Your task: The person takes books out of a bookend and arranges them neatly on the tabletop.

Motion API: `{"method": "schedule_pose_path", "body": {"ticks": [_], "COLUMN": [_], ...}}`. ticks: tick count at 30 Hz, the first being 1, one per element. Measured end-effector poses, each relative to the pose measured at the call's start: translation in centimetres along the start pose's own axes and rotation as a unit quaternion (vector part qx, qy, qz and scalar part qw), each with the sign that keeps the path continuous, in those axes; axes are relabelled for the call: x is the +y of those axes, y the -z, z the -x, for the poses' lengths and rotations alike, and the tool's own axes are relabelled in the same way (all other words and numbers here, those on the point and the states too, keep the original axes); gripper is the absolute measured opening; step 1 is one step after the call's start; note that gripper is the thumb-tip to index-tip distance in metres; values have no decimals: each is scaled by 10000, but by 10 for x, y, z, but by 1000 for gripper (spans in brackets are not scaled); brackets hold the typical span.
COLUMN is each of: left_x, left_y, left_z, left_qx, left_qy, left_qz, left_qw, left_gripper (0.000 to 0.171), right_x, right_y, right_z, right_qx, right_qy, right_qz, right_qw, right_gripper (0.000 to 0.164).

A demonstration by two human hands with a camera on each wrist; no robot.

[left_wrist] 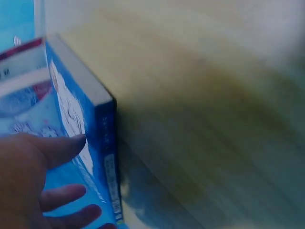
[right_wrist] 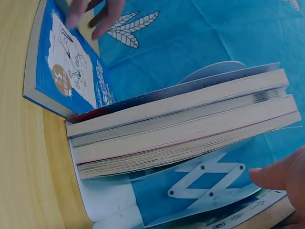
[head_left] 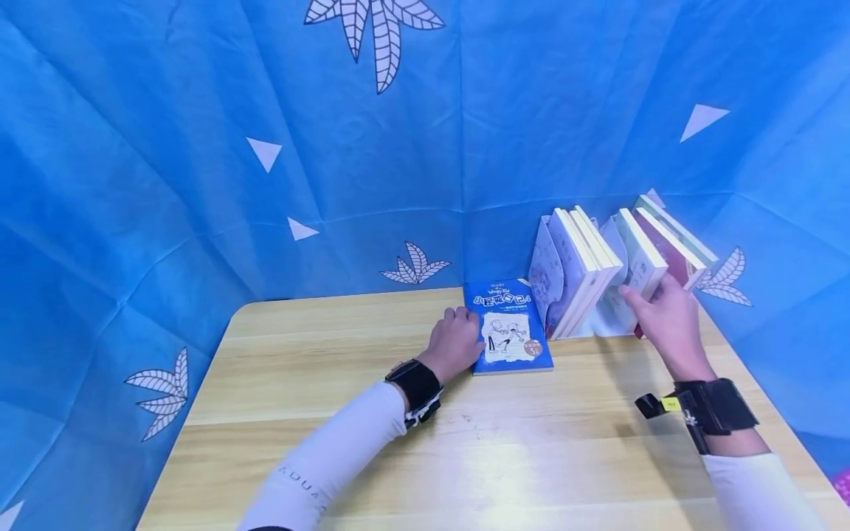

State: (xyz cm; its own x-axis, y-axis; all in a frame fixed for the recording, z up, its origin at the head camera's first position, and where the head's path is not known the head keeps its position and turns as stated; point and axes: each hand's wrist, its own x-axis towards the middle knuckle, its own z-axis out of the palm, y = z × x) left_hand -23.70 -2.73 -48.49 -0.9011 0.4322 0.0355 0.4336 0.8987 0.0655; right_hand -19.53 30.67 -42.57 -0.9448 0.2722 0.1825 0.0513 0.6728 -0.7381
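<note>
A blue comic book [head_left: 508, 328] with a white cartoon panel lies flat on the table. My left hand [head_left: 454, 343] is at its left edge; in the left wrist view the thumb [left_wrist: 66, 150] overlaps the cover and the fingers are loosely bent near the spine. My right hand [head_left: 671, 321] pinches a pale-spined book [head_left: 640, 251] in an expanding book rack [head_left: 546, 269], its thumb on the left side and fingers on the right. In the right wrist view the thumb [right_wrist: 271, 174] shows beside the rack's crossed links [right_wrist: 205, 181].
Several thick pale books [head_left: 587, 254] stand at the rack's left, right beside the blue book. A dark red book [head_left: 671, 243] and a green-edged book [head_left: 677, 225] lean at its right. Blue leaf-patterned cloth [head_left: 372, 169] hangs behind the wooden table [head_left: 319, 354].
</note>
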Motion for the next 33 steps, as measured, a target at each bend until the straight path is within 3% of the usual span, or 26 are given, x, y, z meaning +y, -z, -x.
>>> {"method": "schedule_pose_path", "body": {"ticks": [4,8,13,18,25,33], "left_x": [-2,-8,-18,-32,-51,-58], "left_y": [1,0,2,10,20,27], "left_z": [24,49,77,102,126,141], "left_qx": [167,431,702,733,879,807], "left_qy": [-832,-1596,-2207,-2419,-2447,-2309], "left_qz": [-329,-510,-616,-702,-812,-723], "left_qw": [9959,9849,9709,9650,9622,9669], "left_gripper": [55,54,54,65,72,81], "right_x": [1,1,3,7,8,3], "right_y": [-4,-6,-6,-5,0,15], "right_z": [-4,-8,-12,-10,2,23], "right_qx": [0,268,558,802,1034,1271], "right_qy": [-202,-215,50,333,601,918], "right_qz": [-145,270,725,885,1090,1056], "right_qw": [9997,9990,9958,9923,9868,9820], "right_gripper": [53,43,37,44,52,33]}}
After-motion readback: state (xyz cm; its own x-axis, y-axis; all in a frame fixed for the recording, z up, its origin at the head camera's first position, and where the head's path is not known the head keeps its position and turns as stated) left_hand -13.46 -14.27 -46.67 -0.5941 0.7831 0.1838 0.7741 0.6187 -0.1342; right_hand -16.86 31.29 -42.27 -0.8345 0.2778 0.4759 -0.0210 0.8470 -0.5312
